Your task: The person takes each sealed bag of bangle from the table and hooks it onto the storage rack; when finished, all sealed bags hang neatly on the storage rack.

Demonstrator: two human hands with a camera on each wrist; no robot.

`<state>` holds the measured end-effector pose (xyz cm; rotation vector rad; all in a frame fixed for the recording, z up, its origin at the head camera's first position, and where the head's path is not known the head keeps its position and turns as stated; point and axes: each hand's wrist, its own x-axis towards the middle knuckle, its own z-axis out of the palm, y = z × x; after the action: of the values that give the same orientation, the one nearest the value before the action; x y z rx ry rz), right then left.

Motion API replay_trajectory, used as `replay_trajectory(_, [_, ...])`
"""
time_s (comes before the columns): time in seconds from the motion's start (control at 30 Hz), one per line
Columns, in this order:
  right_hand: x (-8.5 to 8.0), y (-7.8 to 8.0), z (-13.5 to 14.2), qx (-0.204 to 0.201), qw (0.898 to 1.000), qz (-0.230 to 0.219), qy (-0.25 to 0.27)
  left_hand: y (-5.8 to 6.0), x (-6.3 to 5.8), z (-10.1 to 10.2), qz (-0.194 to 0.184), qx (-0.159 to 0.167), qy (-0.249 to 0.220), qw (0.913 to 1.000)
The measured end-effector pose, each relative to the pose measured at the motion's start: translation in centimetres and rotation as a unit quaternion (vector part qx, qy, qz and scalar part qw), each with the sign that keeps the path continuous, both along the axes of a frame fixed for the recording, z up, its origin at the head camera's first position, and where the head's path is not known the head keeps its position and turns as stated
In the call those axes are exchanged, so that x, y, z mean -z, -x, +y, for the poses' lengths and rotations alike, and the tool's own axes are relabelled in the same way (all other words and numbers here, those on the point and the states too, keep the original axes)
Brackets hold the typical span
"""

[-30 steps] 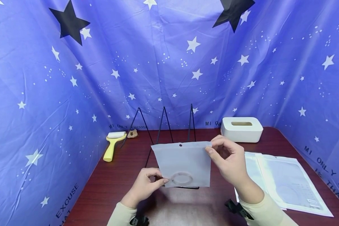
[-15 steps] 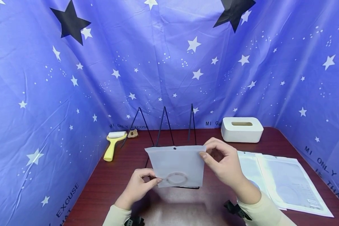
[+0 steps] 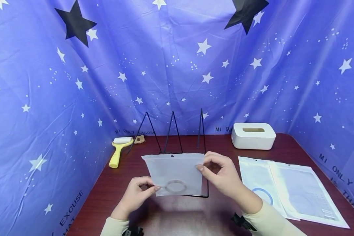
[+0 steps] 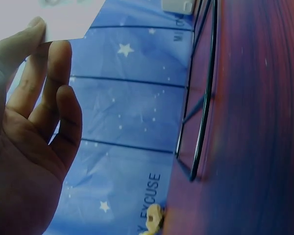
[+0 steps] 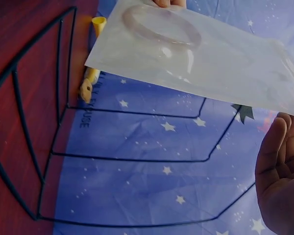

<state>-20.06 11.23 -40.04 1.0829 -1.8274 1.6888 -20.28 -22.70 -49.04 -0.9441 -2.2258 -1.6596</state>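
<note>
A frosted plastic pouch (image 3: 177,170) with a small hang hole in its top edge is held up in front of a black wire rack (image 3: 173,131). Through its lower part shows a ring-shaped thing (image 5: 161,27), pinkish brown and blurred by the plastic. My left hand (image 3: 135,195) pinches the lower left corner between thumb and forefinger. With thumb and fingers, my right hand (image 3: 222,172) pinches the upper right edge. In the left wrist view the other fingers of the left hand (image 4: 34,132) stand loosely bent below the pouch corner.
Two flat pouches (image 3: 306,190) overlap at the right of the table, a blue ring showing in the left one. Behind them stands a white tissue box (image 3: 253,141). A yellow-handled roller (image 3: 116,155) and a small tan bear-shaped piece (image 3: 140,139) lie at the back left.
Both hands have moved left and the right one slightly down, carrying the pouch along. More of the flat pouches at right and the blue ring has come into sight.
</note>
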Motion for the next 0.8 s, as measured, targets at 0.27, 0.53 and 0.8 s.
replay_trajectory(0.27, [0.8, 0.4, -1.9, -0.006, 1.000, -0.010, -0.011, 0.2, 0.3, -2.3, -0.035, -0.031, 0.022, 0.9987])
replay_trajectory(0.53, [0.7, 0.6, -3.5, -0.006, 0.999, -0.028, -0.019, 0.4, 0.6, -4.2, -0.054, -0.057, 0.026, 0.9965])
replay_trajectory(0.8, [0.8, 1.5, -4.9, -0.013, 0.999, -0.019, -0.038, 0.8, 0.9, -5.8, -0.051, -0.071, 0.014, 0.9960])
